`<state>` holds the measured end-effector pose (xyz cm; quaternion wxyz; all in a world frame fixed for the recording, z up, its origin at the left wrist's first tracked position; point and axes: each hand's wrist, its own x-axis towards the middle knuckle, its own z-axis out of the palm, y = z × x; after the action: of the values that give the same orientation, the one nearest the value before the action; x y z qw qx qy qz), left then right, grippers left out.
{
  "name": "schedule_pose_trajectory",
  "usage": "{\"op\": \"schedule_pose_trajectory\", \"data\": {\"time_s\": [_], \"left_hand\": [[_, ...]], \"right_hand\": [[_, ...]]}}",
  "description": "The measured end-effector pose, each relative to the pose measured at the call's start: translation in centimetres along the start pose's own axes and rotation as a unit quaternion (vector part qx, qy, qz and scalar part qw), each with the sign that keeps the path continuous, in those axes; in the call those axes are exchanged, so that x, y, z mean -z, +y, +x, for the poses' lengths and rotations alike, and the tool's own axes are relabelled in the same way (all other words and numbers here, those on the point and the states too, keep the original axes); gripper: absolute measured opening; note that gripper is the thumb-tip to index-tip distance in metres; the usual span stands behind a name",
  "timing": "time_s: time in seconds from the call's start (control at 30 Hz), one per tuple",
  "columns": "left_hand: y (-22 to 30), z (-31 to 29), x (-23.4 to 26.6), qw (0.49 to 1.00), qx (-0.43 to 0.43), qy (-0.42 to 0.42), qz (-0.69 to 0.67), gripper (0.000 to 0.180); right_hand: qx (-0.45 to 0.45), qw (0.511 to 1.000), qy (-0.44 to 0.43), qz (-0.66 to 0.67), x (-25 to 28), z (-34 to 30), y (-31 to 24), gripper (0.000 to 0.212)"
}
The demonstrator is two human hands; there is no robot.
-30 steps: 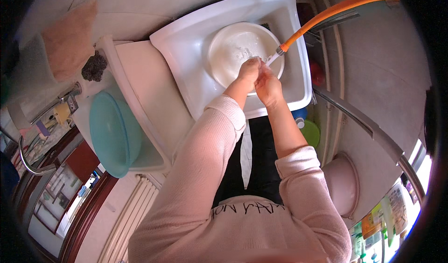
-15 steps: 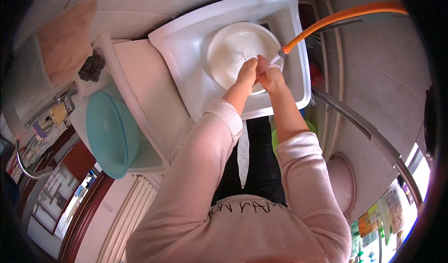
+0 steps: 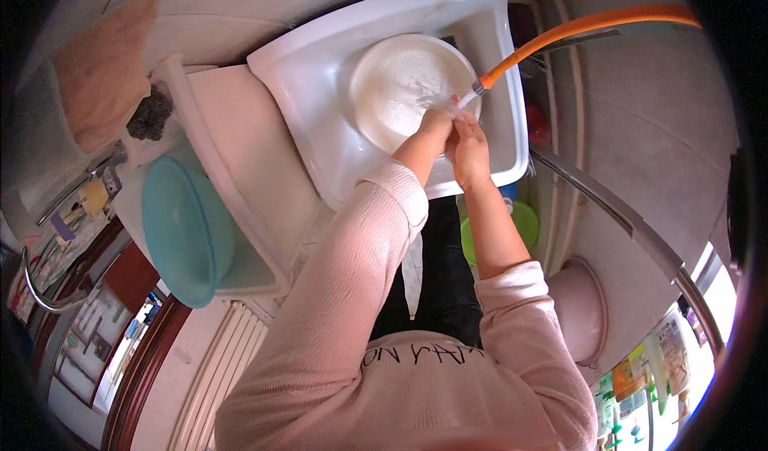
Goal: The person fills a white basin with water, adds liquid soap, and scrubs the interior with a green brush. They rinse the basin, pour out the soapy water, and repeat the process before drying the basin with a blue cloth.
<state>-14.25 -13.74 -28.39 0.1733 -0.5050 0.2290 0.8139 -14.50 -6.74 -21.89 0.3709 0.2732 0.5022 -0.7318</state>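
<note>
A white sink holds a round white basin with water in it. From the upper right an orange hose with a metal collar and pale nozzle pours water onto my hands, above the basin's near right side. My left hand reaches into the stream, its fingers largely hidden by splashing water and my other hand. My right hand is against it, its visible fingers stretched upward. Whether anything small lies between the hands cannot be made out.
A turquoise basin leans on its side at the left, beside a pale ledge. A metal rail runs along the right wall. Below the sink are a green basin and a pinkish bucket.
My left hand has turned and pushed further into the stream, while my right hand has shifted slightly down and turned. Water splashes more, and more of the green basin shows.
</note>
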Motion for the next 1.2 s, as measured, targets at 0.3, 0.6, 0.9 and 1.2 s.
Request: {"op": "schedule_pose_trajectory", "data": {"time_s": [0.3, 0.6, 0.9, 1.2], "left_hand": [[2.6, 0.6, 1.8, 0.966, -0.143, 0.119, 0.179, 0.029], [1.3, -0.5, -0.4, 0.993, -0.078, 0.035, 0.087, 0.024], [2.2, 1.4, -4.0, 0.849, -0.223, 0.121, 0.463, 0.024], [-0.6, 4.2, 0.3, 0.912, -0.229, 0.157, 0.302, 0.042]], "right_hand": [[-0.026, 0.997, 0.068, -0.022, 0.1, 6.1, 0.5, 0.021], [-0.144, 0.97, -0.11, 0.165, 2.4, 5.2, 0.0, 0.021], [-0.1, 0.986, 0.093, 0.097, 4.2, 3.1, 0.3, 0.029], [-0.118, 0.986, -0.052, 0.109, 2.1, 9.5, 3.1, 0.039]]}}
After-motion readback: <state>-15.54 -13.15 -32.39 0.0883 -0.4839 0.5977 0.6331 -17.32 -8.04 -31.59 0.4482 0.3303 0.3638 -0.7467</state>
